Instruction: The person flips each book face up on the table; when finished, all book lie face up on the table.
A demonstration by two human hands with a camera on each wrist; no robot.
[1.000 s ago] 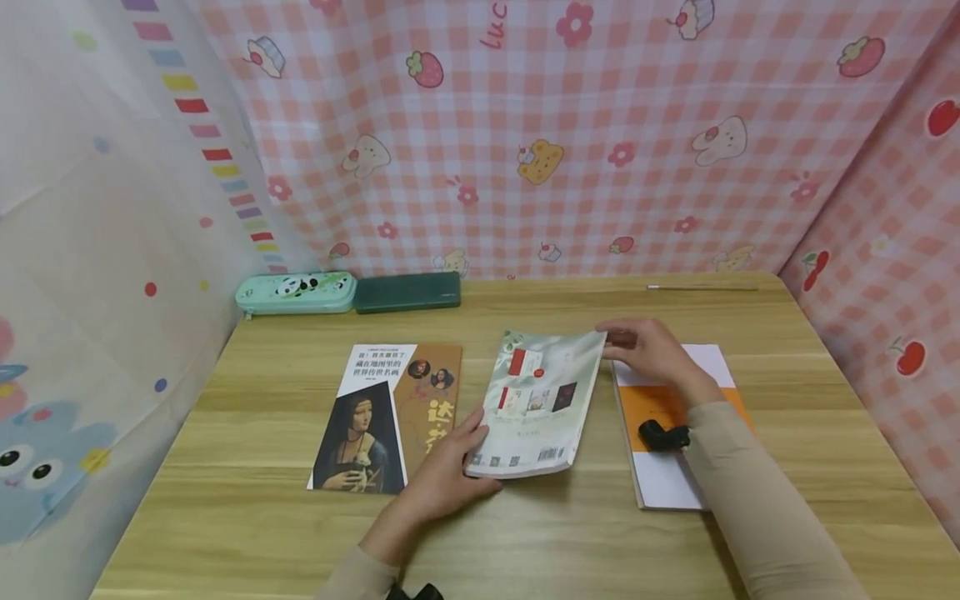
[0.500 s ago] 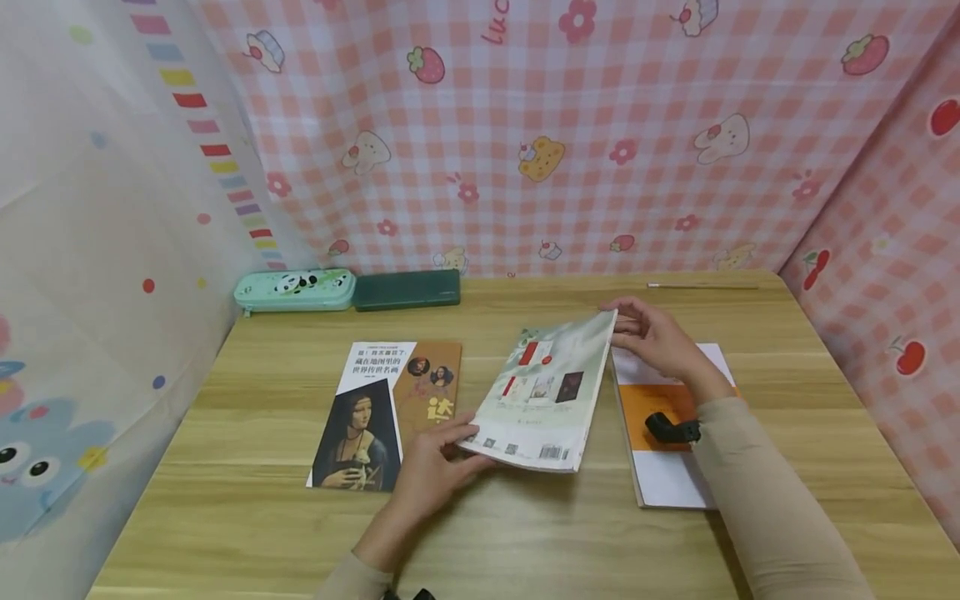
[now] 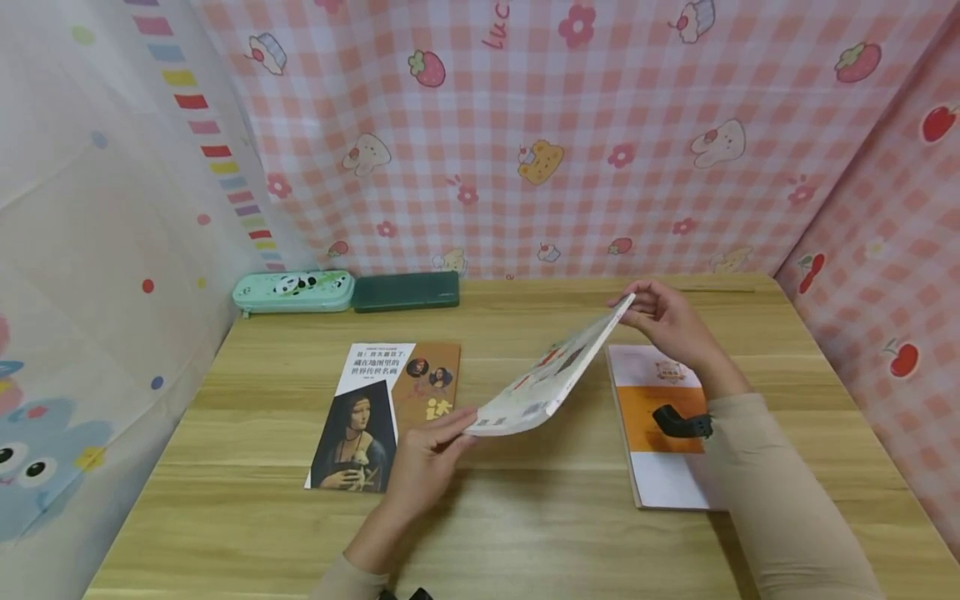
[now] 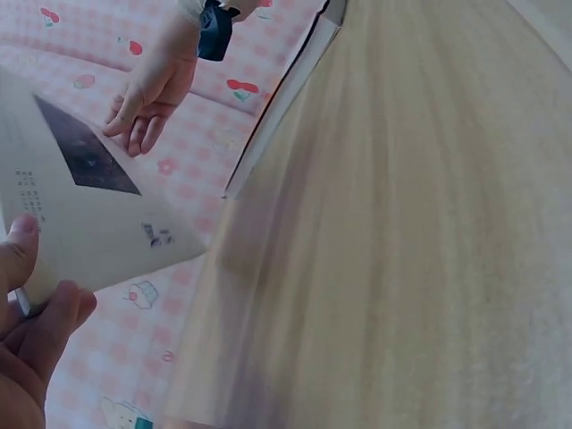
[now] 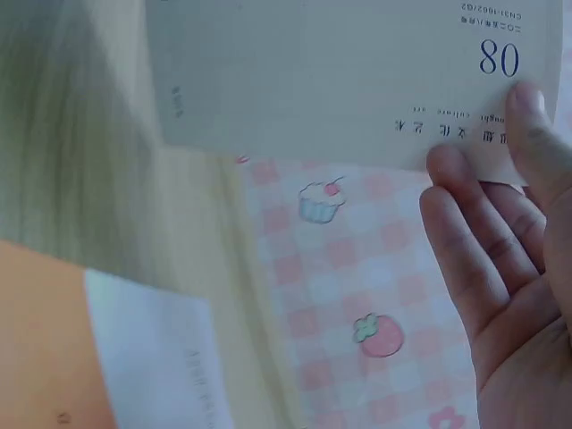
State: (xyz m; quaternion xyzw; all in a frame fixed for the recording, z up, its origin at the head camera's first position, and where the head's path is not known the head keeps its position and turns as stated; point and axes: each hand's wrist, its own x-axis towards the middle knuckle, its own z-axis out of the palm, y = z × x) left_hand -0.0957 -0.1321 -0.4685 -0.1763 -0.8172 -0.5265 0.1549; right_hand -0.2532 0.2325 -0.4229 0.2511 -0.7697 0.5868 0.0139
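Observation:
A thin pale magazine (image 3: 536,387) is held above the table, its right side raised and its sheet bowed. My left hand (image 3: 423,458) pinches its lower left corner between thumb and fingers. At the upper right corner my right hand (image 3: 671,325) pinches it the same way. The right wrist view shows a plain cover (image 5: 331,80) printed with "08", the right thumb on it. In the left wrist view, a cover with a dark picture (image 4: 85,147) faces the camera. Below the right forearm lies a white and orange book (image 3: 660,467), partly hidden by the wrist.
A brown and white book with a portrait (image 3: 356,433) lies left of the hands. At the back left stand a mint panda pencil case (image 3: 296,292) and a dark green case (image 3: 407,292). A thin stick (image 3: 712,290) lies along the back of the wooden table (image 3: 540,533).
Both hands have lifted the magazine off the table and tilted it, the right side rising most. My right hand has moved up and right, uncovering more of the white and orange book.

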